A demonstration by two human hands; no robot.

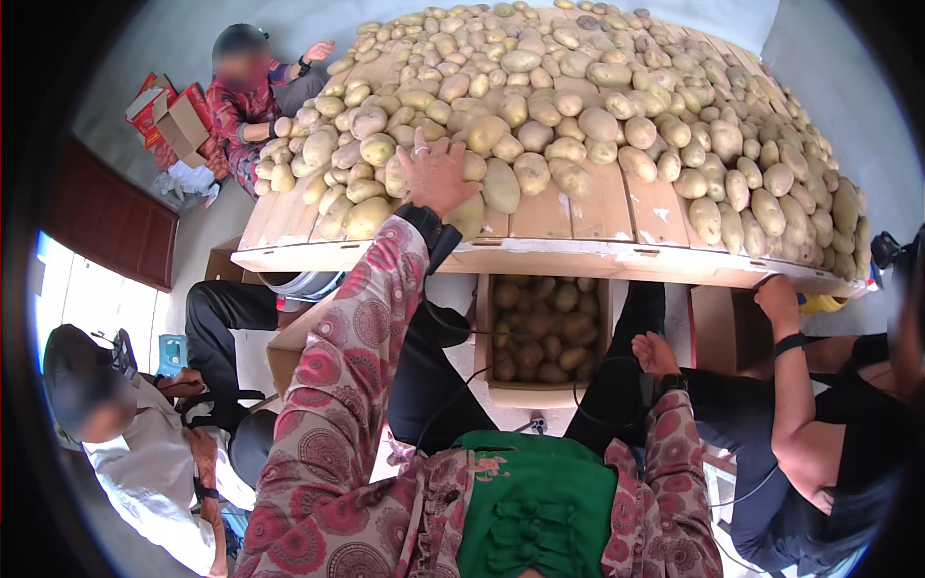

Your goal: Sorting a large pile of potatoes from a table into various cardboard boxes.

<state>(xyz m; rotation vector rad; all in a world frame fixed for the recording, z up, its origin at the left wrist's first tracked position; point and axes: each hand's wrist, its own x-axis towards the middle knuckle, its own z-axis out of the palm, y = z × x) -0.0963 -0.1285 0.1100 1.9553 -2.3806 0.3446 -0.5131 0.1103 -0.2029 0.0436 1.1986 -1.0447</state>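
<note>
My left hand (437, 173) reaches over the front of the table with its fingers spread, and rests among potatoes. It wears a ring and a dark wrist strap. A large potato (500, 186) lies just right of it, and another potato (368, 218) sits to its left near the table edge. My right hand (655, 354) is held low above my right thigh, palm turned up and fingers loosely bent, with nothing visible in it. Between my knees, under the table edge, stands a cardboard box (547, 396) with many potatoes (547, 329) inside.
Potatoes cover much of the wooden table (596, 217). A person in white (155, 462) sits at left, another in black (831, 433) at right, and a third in a red patterned top (242, 108) at far left. An open cardboard box (296, 339), bucket (311, 284) and cables lie around my legs.
</note>
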